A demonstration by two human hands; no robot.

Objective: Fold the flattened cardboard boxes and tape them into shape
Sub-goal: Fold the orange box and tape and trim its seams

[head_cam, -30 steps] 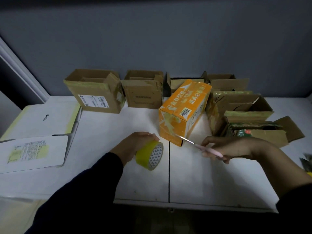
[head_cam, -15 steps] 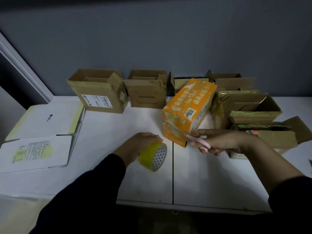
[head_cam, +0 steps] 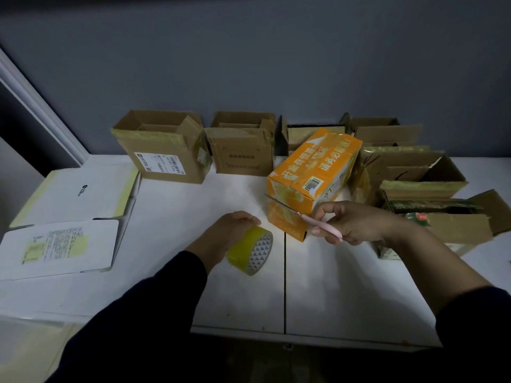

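The left hand [head_cam: 225, 234] lay over the yellow roll of tape [head_cam: 250, 251] on the white table [head_cam: 345, 286], fingers curled round its top. The right hand [head_cam: 359, 222] pinched the pink-handled scissors [head_cam: 323, 228], their blades touching the near end of the orange printed cardboard box [head_cam: 312, 172], which stood mid-table before a row of open brown cardboard boxes [head_cam: 166, 150]

Glossy tape roll [head_cam: 250, 250], matt cardboard boxes [head_cam: 163, 153]
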